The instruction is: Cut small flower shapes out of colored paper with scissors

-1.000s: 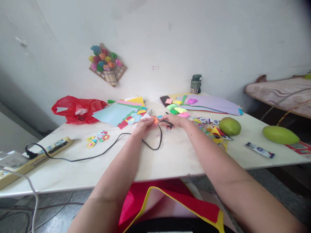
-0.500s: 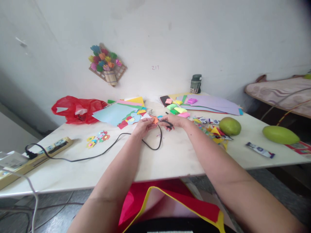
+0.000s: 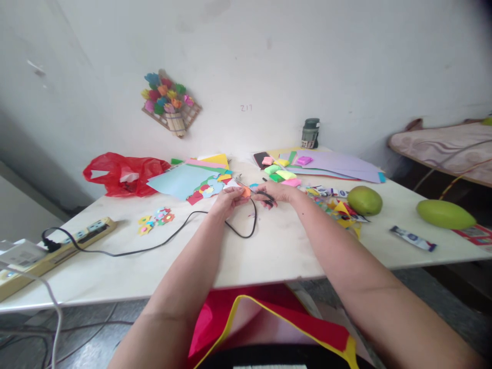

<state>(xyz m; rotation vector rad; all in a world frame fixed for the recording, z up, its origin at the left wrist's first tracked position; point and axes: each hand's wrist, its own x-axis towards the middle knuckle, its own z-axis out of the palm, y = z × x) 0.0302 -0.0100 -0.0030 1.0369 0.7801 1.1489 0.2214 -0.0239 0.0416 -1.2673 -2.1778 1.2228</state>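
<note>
Black cord [image 3: 161, 246] loops just near side of grip. Left hand [image 3: 227, 199] pinches small orange paper piece [image 3: 245, 191]; right hand [image 3: 277, 192] closed on thin black corded tool [image 3: 263, 194], tip touching piece. Risk: slip smears or burns fingertips. Beyond grip: coloured paper sheets [image 3: 184, 179].

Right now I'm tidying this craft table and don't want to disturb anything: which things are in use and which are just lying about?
In use:
left hand, pinching an orange paper piece
right hand, on a black corded tool

Lying about:
two green mangoes
red plastic bag
power strip
paper flower cutouts
</note>
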